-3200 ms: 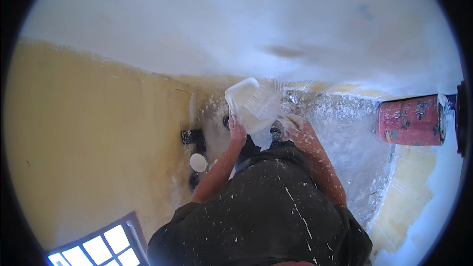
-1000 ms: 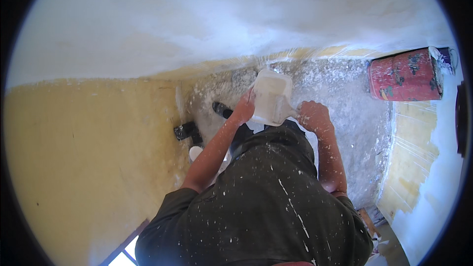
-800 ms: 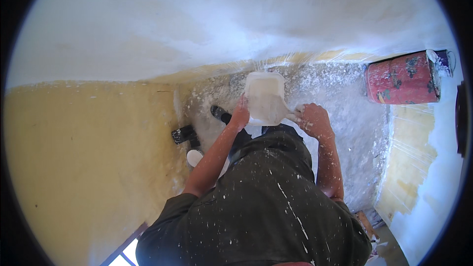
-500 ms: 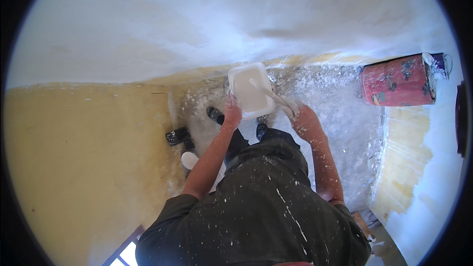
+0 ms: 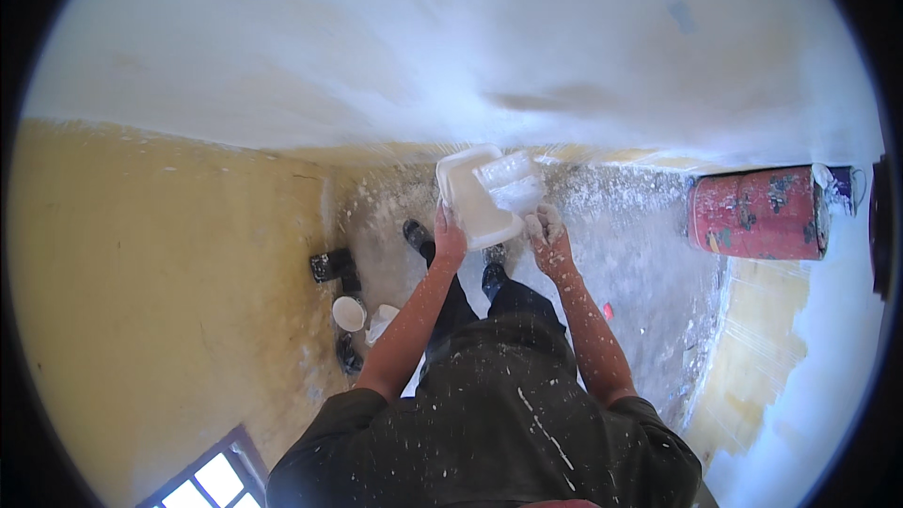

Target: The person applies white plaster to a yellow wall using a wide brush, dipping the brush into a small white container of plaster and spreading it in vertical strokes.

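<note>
My left hand [image 5: 449,237] grips the near left rim of a white rectangular tray [image 5: 460,190], which holds smooth, pale paste. My right hand [image 5: 548,237], its fingers smeared with white, is closed at the tray's right side. It holds a flat, wide-bladed tool [image 5: 510,181], whose broad whitish face lies over the tray's right part. Its handle is mostly hidden by my fingers, and its exact kind is hard to make out. Both forearms are flecked with white.
Ahead rises a wall [image 5: 423,56] coated mostly white; a yellow wall [image 5: 160,254] stands at left. A dented red drum [image 5: 757,214] sits at right. By my left foot are a white-topped container [image 5: 349,313] and a black object [image 5: 331,264]. The floor [image 5: 630,254] is white-spattered.
The tool's wide face has turned into view over the tray, where its narrow part was seen before. My right hand has moved left, closer to the tray. The view has shifted slightly.
</note>
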`<state>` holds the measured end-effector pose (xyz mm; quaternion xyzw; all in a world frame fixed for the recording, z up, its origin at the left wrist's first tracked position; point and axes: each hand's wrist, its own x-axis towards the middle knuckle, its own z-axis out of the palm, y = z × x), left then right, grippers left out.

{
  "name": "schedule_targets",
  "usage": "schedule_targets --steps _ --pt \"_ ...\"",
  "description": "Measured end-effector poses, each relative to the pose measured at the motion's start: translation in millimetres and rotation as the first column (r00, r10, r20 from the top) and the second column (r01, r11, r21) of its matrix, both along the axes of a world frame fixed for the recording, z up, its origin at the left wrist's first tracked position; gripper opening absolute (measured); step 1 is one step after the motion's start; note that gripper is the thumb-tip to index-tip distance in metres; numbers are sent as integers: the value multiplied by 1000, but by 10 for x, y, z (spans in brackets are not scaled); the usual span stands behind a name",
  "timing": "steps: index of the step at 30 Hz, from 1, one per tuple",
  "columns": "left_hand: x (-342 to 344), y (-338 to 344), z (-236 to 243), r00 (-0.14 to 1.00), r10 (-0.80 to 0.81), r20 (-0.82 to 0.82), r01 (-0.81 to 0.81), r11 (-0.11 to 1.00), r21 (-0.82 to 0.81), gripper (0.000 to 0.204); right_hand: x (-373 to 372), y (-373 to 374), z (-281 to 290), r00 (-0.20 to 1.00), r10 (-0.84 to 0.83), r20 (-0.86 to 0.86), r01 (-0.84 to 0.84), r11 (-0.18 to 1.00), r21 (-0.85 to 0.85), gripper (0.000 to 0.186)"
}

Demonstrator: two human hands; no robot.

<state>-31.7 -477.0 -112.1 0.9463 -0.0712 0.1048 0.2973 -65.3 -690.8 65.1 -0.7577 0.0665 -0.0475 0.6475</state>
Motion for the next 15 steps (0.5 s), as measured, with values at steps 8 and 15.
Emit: schedule_targets --steps 8,15 --pt "-127 109 689 906 -37 -423 -293 666 -686 51 1332 -117 380 898 -121 423 238 942 -236 19" --pt "-527 386 255 978 21 -208 -85 950 -302 59 1521 -41 25 950 -163 267 15 876 483 22"
